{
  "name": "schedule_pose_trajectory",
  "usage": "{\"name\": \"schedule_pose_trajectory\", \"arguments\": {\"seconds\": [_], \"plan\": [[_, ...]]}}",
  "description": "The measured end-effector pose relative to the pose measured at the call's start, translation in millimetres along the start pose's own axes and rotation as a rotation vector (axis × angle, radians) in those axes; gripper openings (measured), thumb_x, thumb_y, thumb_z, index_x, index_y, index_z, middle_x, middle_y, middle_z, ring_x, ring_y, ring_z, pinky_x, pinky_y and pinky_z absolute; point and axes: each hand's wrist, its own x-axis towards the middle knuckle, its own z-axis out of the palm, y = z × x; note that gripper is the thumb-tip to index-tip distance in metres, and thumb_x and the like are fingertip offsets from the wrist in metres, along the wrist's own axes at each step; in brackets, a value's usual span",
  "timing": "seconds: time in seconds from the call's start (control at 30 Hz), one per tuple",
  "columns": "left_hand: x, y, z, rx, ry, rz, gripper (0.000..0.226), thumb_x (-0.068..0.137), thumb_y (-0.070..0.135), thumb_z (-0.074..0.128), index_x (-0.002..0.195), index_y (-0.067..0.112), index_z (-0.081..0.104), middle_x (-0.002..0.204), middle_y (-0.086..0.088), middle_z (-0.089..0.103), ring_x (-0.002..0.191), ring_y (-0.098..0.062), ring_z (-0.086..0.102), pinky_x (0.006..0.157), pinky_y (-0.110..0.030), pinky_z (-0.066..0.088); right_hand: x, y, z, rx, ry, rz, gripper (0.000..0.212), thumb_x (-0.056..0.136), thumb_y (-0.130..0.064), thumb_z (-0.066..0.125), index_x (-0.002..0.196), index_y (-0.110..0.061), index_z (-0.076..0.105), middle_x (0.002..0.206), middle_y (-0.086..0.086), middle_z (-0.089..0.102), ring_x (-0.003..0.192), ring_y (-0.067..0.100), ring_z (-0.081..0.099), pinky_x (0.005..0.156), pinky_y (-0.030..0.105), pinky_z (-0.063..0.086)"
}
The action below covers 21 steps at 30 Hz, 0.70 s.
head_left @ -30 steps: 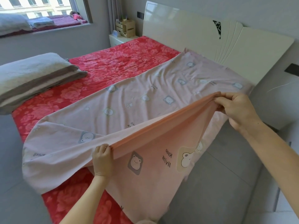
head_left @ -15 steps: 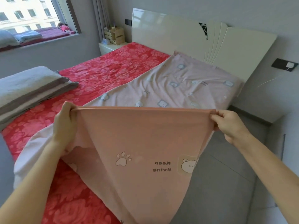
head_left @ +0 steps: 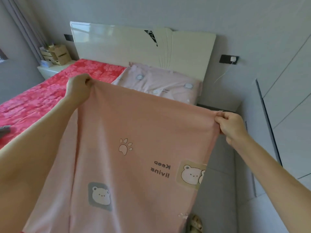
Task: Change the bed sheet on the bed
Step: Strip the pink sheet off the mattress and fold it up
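**Holding a pink bed sheet raised over the right side of the bed**

- Bed sheet [head_left: 143, 132]: pink, printed with bear faces, a paw mark and the words "Keep living", which read reversed from this side. Its top edge is stretched between both hands and the cloth hangs down toward the near edge of the view. Its far portion, paler and showing the same bear print, lies on the right part of the bed against the headboard.
- Left hand [head_left: 79, 89]: fingers curled tight around the upper left corner of the sheet, held up over the bed.
- Right hand [head_left: 230, 125]: thumb and fingers pinching the upper right corner of the sheet, lower than the left hand and out over the floor beside the bed.
- Bed [head_left: 42, 101]: covered in a red floral cloth, exposed on the left and far-left parts.
- Headboard [head_left: 117, 42]: cream, glossy, with a dark angular mark near its middle.
- Nightstand [head_left: 50, 69]: white, far left, beside the headboard; cardboard boxes [head_left: 59, 54] stand on it.
- Curtain [head_left: 28, 26]: grey, far-left corner.
- Wall socket [head_left: 229, 59]: dark plate right of the headboard, with a white plug and a thin cable hanging from it.
- Wardrobe [head_left: 289, 98]: pale panels along the right.
- Floor [head_left: 218, 182]: grey, right of the bed.
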Motion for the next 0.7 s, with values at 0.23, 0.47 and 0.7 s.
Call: {"name": "schedule_pose_trajectory", "arguments": {"seconds": [0.23, 0.47, 0.7], "plan": [[104, 83, 131, -0.021, -0.04, -0.013, 0.02, 0.092, 0.004, 0.05, 0.101, -0.006, 0.065, 0.104, -0.027, 0.064, 0.095, -0.042, 0.057, 0.081, -0.041, 0.043, 155, 31, -30, -0.01, 0.049, 0.035, 0.018, 0.091, -0.003, 0.05, 0.081, -0.001, 0.065, 0.076, 0.009, 0.061, 0.068, 0.019, 0.049, 0.064, 0.031, 0.039], [189, 143, 232, -0.049, -0.041, -0.117, 0.018, 0.09, 0.0, 0.048, 0.095, -0.003, 0.065, 0.097, -0.026, 0.065, 0.09, -0.041, 0.057, 0.073, -0.032, 0.037, 308, 42, -46, -0.032, 0.002, 0.039, 0.021, 0.092, -0.006, 0.048, 0.083, 0.013, 0.055, 0.072, 0.01, 0.051, 0.067, 0.019, 0.042, 0.061, 0.032, 0.033], [303, 190, 295, -0.016, -0.007, -0.081, 0.021, 0.091, 0.001, 0.047, 0.1, -0.004, 0.064, 0.101, -0.028, 0.064, 0.093, -0.042, 0.057, 0.073, -0.031, 0.035, 450, 35, -29, -0.011, 0.039, 0.022, 0.019, 0.093, -0.004, 0.047, 0.087, 0.008, 0.061, 0.077, 0.009, 0.055, 0.07, 0.017, 0.043, 0.063, 0.028, 0.033]]}}
